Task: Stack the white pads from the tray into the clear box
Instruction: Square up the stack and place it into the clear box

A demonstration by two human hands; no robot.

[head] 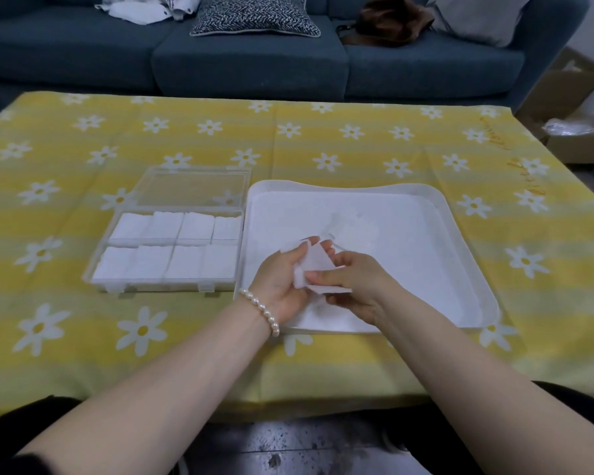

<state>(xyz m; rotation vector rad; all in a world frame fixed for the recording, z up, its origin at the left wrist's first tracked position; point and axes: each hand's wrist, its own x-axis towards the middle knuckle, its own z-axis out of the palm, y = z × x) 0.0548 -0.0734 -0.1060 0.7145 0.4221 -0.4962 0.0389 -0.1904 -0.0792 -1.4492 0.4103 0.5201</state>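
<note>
Both hands meet over the near left part of the white tray point(460, 214) and hold a small bunch of white pads point(314, 265) between them. My left hand point(282, 279), with a pearl bracelet at the wrist, cups the bunch from the left. My right hand point(354, 282) pinches it from the right, thumb on top. A few faint white pads point(354, 228) lie further back in the tray. Left of the tray sits the clear box point(100, 265) with its lid point(192, 186) folded back. Two rows of white pad stacks point(172, 248) fill its compartments.
Everything rests on a low table under a yellow cloth with white daisies point(323, 138). A dark blue sofa point(254, 60) with cushions and clothes runs along the far side. A cardboard box point(576, 108) stands on the floor at the right.
</note>
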